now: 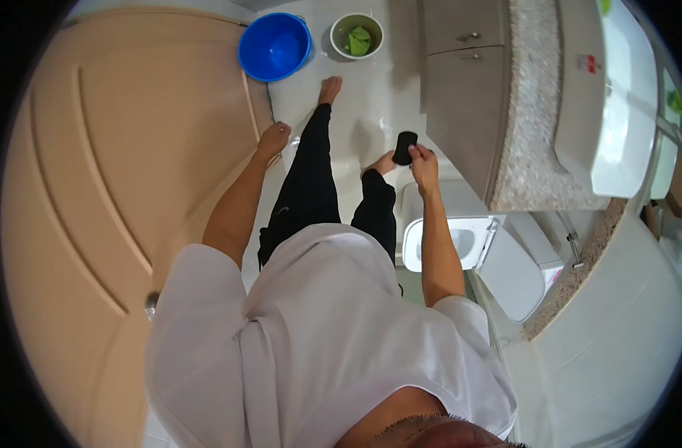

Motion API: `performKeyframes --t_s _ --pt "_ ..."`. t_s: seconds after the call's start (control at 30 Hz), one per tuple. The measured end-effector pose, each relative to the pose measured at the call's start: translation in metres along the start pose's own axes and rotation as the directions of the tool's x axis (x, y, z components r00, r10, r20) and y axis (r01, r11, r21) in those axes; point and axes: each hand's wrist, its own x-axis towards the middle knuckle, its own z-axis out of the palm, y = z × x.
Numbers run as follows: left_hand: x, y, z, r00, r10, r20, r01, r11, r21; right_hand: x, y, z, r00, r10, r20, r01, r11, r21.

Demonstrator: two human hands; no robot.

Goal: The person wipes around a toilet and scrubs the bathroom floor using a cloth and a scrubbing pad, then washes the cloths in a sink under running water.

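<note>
My right hand [424, 166] grips a flat black scrubbing sponge [404, 148] with rounded ends and pinched-in sides. It holds the sponge above the floor, near my right foot and the toilet. On the other side, my left hand [274, 138] hangs close to the tan door with its fingers curled in, and nothing shows in it. A blue bucket [273, 46] stands on the floor beyond my left foot. Beside it is a light-coloured round bucket [335, 42] with a green cloth [359, 41] inside.
The toilet [410, 243] is on my right with its lid raised. A grey cabinet [464, 112] under a speckled stone counter [526, 112] and a white basin [617, 149] line the right side. The tan door [124, 149] fills the left. The pale floor [371, 97] looks shiny.
</note>
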Motion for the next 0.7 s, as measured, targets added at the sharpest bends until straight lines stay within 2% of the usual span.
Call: performKeyframes --t_s 0.07,0.13,0.17,0.23,0.3,0.37,0.4,0.47,0.53,0.63,0.7 --pt "0.044 -0.011 0.007 0.999 0.026 0.046 -0.025 1.000 -0.013 0.046 -0.014 0.020 0.997 -0.072 -0.016 0.070 0.993 -0.090" --pt "0.095 -0.018 0.015 0.975 -0.126 0.182 0.127 0.992 0.002 0.098 -0.026 0.044 0.995 -0.062 -0.077 0.049 0.987 -0.155" --pt "0.117 -0.020 0.019 0.969 -0.142 0.200 0.145 0.989 0.004 0.119 -0.024 0.055 0.991 -0.066 -0.117 0.038 0.975 -0.221" --pt "0.170 -0.018 0.024 0.967 -0.146 0.208 0.157 0.987 -0.036 0.178 0.003 0.082 0.974 -0.026 -0.223 0.004 0.995 -0.098" --pt "0.220 -0.009 0.039 0.984 -0.100 0.149 0.121 0.982 -0.143 0.209 -0.017 0.098 0.969 0.031 -0.243 -0.054 0.995 -0.089" --pt "0.260 0.019 0.041 0.990 -0.043 0.137 0.068 0.981 -0.182 0.252 -0.013 0.109 0.945 0.187 -0.268 -0.225 0.967 -0.121" --pt "0.274 0.036 0.039 0.991 -0.014 0.136 0.040 0.981 -0.192 0.273 0.005 0.115 0.951 0.076 -0.300 -0.115 0.986 -0.117" --pt "0.291 0.058 0.045 0.989 0.001 0.149 0.030 0.978 -0.205 0.305 0.013 0.126 0.936 0.085 -0.343 -0.140 0.980 -0.139" --pt "0.310 0.071 0.055 0.991 0.011 0.136 0.041 0.928 -0.371 0.339 0.017 0.132 0.934 0.101 -0.342 -0.163 0.974 -0.157" --pt "0.322 0.077 0.066 0.991 0.045 0.127 0.005 0.929 -0.370 0.365 0.006 0.140 0.893 0.134 -0.430 -0.206 0.971 -0.124" --pt "0.322 0.080 0.065 0.989 0.043 0.144 0.010 0.939 -0.344 0.369 -0.017 0.151 0.868 -0.008 -0.496 -0.016 0.999 -0.043"
